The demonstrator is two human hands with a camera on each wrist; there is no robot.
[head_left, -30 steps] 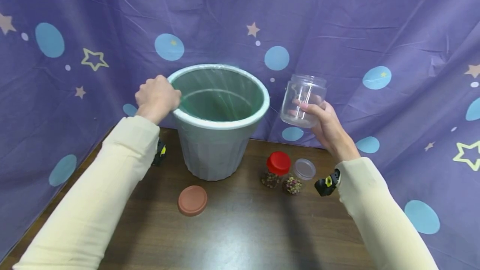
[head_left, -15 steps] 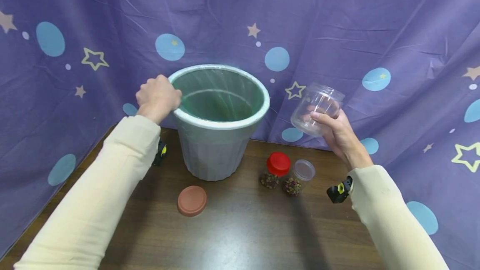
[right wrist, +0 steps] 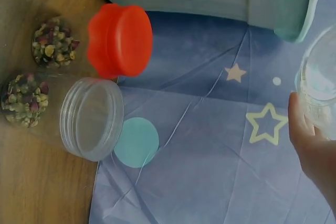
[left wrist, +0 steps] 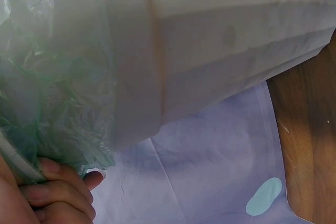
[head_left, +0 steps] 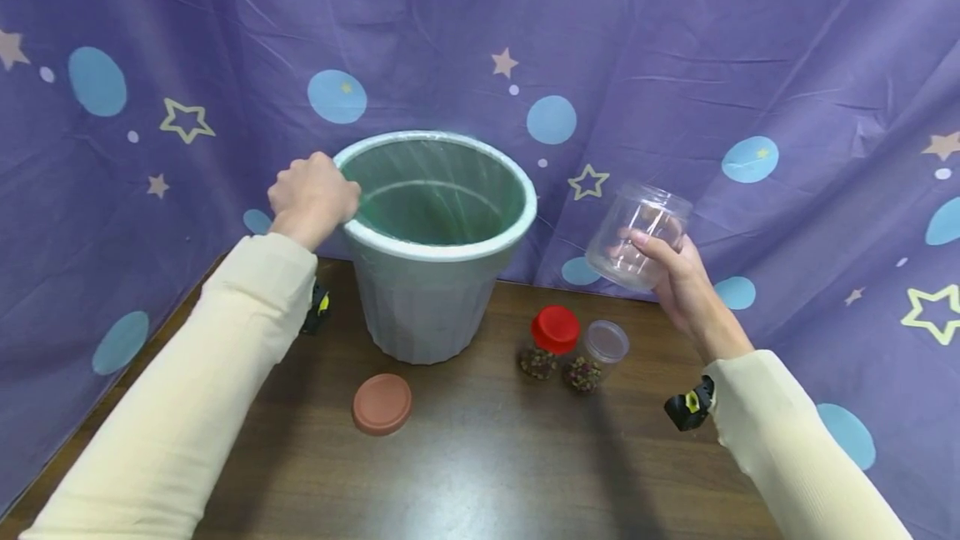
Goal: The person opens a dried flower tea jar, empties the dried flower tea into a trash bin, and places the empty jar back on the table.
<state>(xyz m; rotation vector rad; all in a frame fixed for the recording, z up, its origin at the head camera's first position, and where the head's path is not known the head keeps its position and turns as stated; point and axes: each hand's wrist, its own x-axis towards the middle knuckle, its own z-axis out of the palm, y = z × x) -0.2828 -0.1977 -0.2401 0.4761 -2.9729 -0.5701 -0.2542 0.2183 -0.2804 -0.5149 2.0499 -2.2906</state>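
My left hand point(head_left: 311, 197) grips the rim of a pale grey-blue bin point(head_left: 427, 307) at its left side. In the left wrist view its fingers curl over the rim and a thin green plastic liner point(left wrist: 68, 98). My right hand point(head_left: 686, 290) holds a clear, lidless jar point(head_left: 637, 236), tilted, above the table to the right of the bin. The jar looks empty, its mouth pointing up and slightly right. The thumb lies across the near side; fingers show through the clear wall behind.
A jar with a red lid point(head_left: 556, 330) and one with a clear lid point(head_left: 606, 342) stand right of the bin, dried flower pieces in the bottom of each. An orange-brown round lid point(head_left: 382, 404) lies on the wooden table point(head_left: 450, 473). A purple curtain point(head_left: 637, 40) hangs behind.
The right hand has moved right and a little down, away from the bin, carrying the clear jar, which now leans more. The left hand stays on the rim.
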